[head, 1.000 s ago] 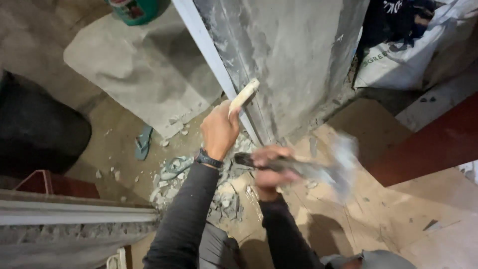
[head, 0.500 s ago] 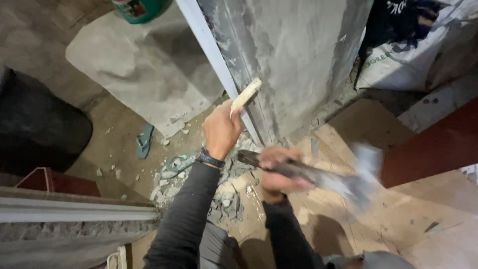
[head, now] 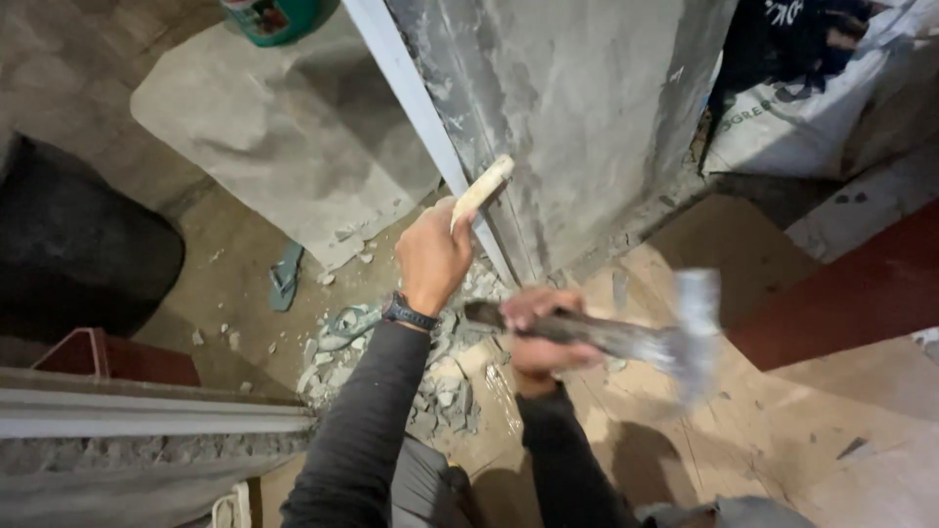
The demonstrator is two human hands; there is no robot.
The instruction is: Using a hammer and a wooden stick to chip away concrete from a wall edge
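left hand [head: 432, 256] clamped on chisel [head: 481, 190] against wall [head: 577, 117]; right hand [head: 541, 330] clamped on hammer [head: 626, 337], head at 3 o'clock.

A building site in rough state: a bare grey cement wall [head: 577, 108] with a pale metal strip [head: 411, 108], broken rubble [head: 430, 376] on the dusty floor [head: 235, 284], and a white sack [head: 802, 117] alongside.

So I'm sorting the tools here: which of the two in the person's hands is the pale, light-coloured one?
The chisel in the left hand, held against the grey wall. It is cream-coloured and sharp in view; the hammer in the right hand is dark-handled and motion-blurred.
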